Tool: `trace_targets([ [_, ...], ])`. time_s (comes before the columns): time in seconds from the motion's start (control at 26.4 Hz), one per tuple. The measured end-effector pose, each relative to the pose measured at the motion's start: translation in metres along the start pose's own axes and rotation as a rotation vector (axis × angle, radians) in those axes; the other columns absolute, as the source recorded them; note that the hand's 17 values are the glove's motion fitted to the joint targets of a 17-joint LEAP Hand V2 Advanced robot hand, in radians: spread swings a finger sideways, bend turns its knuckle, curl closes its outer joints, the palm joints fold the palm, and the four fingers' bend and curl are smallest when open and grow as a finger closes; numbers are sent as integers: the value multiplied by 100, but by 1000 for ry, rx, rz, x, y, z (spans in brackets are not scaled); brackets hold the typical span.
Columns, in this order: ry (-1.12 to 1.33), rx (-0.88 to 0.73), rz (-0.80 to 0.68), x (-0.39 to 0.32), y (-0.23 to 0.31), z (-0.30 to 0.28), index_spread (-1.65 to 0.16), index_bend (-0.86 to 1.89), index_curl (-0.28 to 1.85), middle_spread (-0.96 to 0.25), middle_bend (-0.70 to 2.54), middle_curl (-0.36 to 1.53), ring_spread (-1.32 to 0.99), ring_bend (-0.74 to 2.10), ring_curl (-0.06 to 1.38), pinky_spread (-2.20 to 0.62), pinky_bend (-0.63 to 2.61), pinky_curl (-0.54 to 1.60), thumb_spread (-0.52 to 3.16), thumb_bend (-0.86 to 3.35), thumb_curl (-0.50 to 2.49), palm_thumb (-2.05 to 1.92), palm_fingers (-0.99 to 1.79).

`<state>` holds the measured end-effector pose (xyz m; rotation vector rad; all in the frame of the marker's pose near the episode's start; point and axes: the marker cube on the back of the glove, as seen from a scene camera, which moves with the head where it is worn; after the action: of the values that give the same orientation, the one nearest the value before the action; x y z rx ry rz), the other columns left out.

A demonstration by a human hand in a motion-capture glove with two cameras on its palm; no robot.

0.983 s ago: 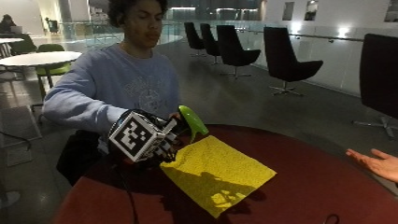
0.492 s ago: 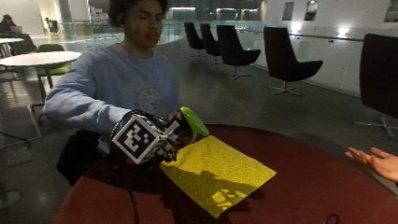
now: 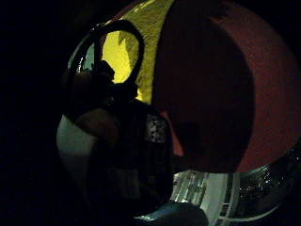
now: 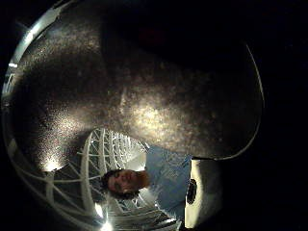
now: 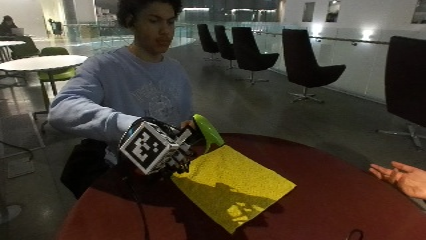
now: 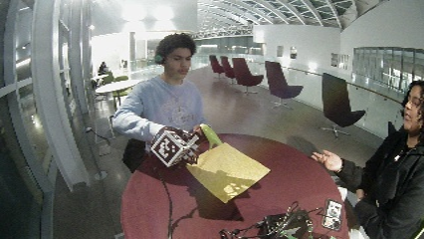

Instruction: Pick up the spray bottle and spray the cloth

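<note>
A yellow cloth [image 5: 233, 186] lies flat on the round dark red table [image 5: 346, 200], in front of the seated person. My gloved right hand [image 5: 178, 152] hovers over the cloth's near-left corner and grips a spray bottle. The bottle's green spray head [image 5: 208, 131] sticks out above the fingers and points over the cloth; its body is hidden in the hand. In the little finger side palm view the dark bottle [image 3: 141, 155] fills the picture close to the palm, with the cloth [image 3: 146, 52] and table [image 3: 263, 94] beyond it. A bit of bare hand [image 5: 187, 124] shows just behind the bottle.
Cables and small devices [image 6: 291, 226] lie at the table's near edge in the wide outside view. Black chairs [image 5: 306, 67] stand on the floor behind the table. A white round table [image 5: 40, 62] stands far back.
</note>
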<state>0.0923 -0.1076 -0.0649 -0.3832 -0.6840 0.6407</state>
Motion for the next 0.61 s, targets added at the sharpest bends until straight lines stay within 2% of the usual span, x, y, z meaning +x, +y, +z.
trace_targets([
  [0.61,1,-7,16,-1,2,1,-22,14,40,-9,20,47,0,33,38,27,19,33,64,-3,71,99,106],
])
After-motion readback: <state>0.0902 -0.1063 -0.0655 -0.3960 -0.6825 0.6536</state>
